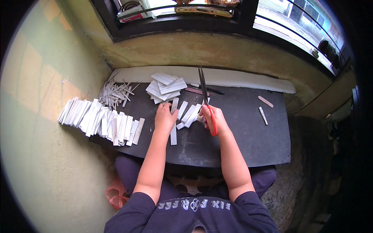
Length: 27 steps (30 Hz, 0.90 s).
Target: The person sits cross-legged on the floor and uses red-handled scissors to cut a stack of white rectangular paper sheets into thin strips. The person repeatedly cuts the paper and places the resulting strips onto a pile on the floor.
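Note:
My right hand (217, 117) is closed round a pair of scissors (204, 90) with red-orange handles. Their dark blades point away from me and look nearly together. My left hand (165, 117) pinches a flat white strip (175, 104) between thumb and fingers. Another strip (173, 136) shows below that hand; whether it is the same piece, I cannot tell. Several loose white strips (189, 113) lie between my hands. Beyond them is a stacked pile of wider white pieces (166, 86) marked with lines.
A long row of white strips (97, 120) spreads along the black board (248, 136) at left, with thin slivers (116, 94) heaped behind. A pen (215, 91), a pinkish stick (196, 91), a brownish stick (265, 101) and a white marker (263, 115) lie about. A long white sheet (241, 79) borders the wall.

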Tool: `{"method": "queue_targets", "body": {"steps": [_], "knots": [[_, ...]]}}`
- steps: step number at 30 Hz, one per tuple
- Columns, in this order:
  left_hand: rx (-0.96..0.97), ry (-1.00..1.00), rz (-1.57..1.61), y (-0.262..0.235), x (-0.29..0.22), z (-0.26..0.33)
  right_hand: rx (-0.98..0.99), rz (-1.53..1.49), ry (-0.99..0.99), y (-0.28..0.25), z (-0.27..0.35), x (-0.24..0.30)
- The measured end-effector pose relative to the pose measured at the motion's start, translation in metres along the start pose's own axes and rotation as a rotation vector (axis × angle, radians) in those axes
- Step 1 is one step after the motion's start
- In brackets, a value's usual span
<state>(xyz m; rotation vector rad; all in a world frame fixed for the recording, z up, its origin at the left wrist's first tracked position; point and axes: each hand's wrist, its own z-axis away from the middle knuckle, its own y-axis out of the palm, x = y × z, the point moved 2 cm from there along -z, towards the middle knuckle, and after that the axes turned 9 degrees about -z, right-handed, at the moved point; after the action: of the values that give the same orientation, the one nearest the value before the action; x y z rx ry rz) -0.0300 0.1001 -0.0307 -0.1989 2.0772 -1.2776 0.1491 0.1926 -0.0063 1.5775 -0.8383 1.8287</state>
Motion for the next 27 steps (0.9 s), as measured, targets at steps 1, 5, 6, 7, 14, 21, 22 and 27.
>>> {"method": "queue_targets", "body": {"steps": [1,5,6,7,14,21,22,27], "knots": [[0.023,0.0,0.01,0.002,0.001,-0.002,-0.003,0.004,-0.001,0.0,0.0,0.0],[0.043,0.022,0.037,0.001,-0.001,-0.004,0.008,0.012,-0.023,0.0,0.002,0.003],[0.056,0.003,0.122,0.0,-0.004,-0.005,-0.004,0.012,-0.015,-0.001,0.002,0.003],[0.069,-0.019,0.205,-0.002,-0.009,-0.005,-0.013,0.011,-0.007,-0.001,0.002,0.003],[0.261,0.051,0.232,0.006,-0.025,-0.007,-0.291,0.058,0.146,-0.017,-0.003,0.008],[0.198,0.322,0.058,0.017,-0.083,0.016,-0.344,-0.059,0.111,-0.027,-0.006,-0.001],[0.265,0.305,0.015,0.02,-0.09,0.018,-0.341,-0.056,0.108,-0.027,-0.006,0.0],[0.133,0.237,0.045,0.031,-0.086,0.017,-0.312,-0.045,0.098,-0.022,-0.005,0.004]]}}
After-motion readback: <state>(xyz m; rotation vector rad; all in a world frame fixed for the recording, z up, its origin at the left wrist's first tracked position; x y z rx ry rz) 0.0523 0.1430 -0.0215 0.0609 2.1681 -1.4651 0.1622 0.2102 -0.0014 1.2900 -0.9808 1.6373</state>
